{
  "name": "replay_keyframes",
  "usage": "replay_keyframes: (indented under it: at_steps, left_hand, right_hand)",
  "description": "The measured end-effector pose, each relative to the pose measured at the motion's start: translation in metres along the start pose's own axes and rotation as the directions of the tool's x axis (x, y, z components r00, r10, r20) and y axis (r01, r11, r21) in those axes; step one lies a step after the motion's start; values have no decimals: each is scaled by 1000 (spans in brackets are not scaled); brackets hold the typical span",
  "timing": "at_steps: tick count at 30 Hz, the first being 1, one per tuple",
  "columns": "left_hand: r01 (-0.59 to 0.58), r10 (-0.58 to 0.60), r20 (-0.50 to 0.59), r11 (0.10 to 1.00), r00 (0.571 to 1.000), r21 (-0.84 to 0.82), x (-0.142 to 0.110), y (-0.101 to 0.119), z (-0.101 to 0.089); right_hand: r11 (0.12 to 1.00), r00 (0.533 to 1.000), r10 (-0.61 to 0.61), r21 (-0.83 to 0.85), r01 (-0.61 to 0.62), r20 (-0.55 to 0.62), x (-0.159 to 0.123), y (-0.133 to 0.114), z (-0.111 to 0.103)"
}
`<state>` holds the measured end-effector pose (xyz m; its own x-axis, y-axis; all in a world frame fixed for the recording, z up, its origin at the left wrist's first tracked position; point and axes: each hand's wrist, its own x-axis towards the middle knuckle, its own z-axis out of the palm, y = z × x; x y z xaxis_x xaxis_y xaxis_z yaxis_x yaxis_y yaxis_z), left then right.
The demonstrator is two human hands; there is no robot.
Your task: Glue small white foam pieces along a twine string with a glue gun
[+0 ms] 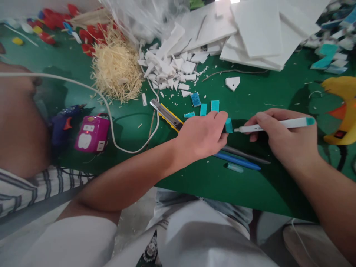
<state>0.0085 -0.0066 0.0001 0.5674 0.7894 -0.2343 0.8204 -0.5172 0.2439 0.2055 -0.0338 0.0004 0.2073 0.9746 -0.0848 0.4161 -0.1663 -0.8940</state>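
My left hand (pixel 204 135) is closed in a pinch on a small teal foam piece (pixel 228 125) held just above the green table (pixel 194 178). My right hand (pixel 289 139) grips a white marker with a teal end (pixel 278 125), its tip pointing left at the teal piece, almost touching it. Three more teal pieces (pixel 207 107) lie just beyond my left hand. A yellow utility knife (pixel 167 115) lies by my left wrist. A blue pen (pixel 239 161) and the marker's teal cap (pixel 234 168) lie under my hands.
White foam scraps (pixel 169 68) and foam sheets (pixel 258 33) fill the back. A heap of wooden sticks (pixel 116 68) sits left of them. A blue glue gun (pixel 65 124), a pink power strip (pixel 91 133) and a white cable (pixel 116 126) lie left. A yellow toy (pixel 343 111) is at right.
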Motion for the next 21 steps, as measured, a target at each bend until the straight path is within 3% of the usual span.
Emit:
replay_keyframes:
  at_steps: [5,11,16,21]
  left_hand:
    - [4,-4,1,1000,1000,-6,0,1,-2]
    - [3,-3,9,1000,1000,9,1,2,-2]
    - [1,-2,8,1000,1000,12,1,2,-2]
    - [8,-8,20,1000,1000,-3,1,1,-1]
  right_hand:
    - [998,998,-53,21,54,-46,0,5,1]
    - [1000,999,-26,-15,27,25,1,9,0]
    - [993,994,-108,37,109,-35,0,9,2]
    - [999,998,-50,2,50,35,0,12,0]
